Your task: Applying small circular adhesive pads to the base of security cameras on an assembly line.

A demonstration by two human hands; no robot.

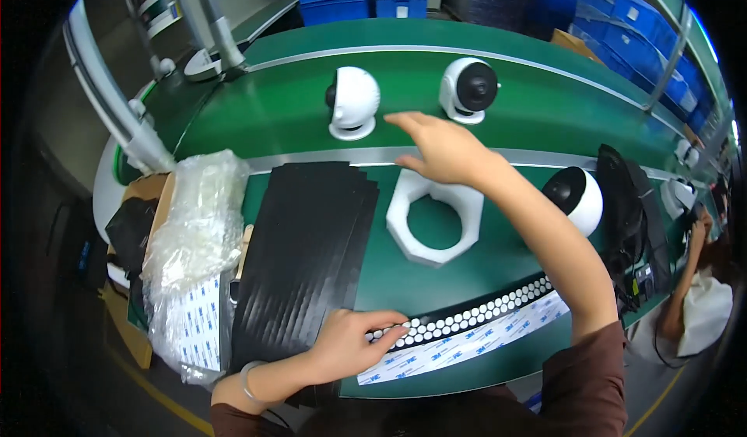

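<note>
My left hand (354, 345) is at the left end of a long strip of round white pads (467, 318), thumb and forefinger closing on that end. The strip lies over a white backing sheet with blue print (459, 351). Stretched out over the bench, my right hand (440, 147) has its fingers and thumb apart and holds nothing. Its fingertips are close to a white, round-headed camera (356, 102) on the green conveyor (405, 67). A second such camera (469, 91) with a black front stands to the right. Below my right hand lies a white foam ring (398, 227).
Black sheets (299, 242) are stacked left of the foam ring. Clear plastic bags (198, 227) fill the left side. Another black-and-white camera (580, 200) sits beyond my right forearm, beside black bags and cables (622, 203). A person (692, 297) is at far right.
</note>
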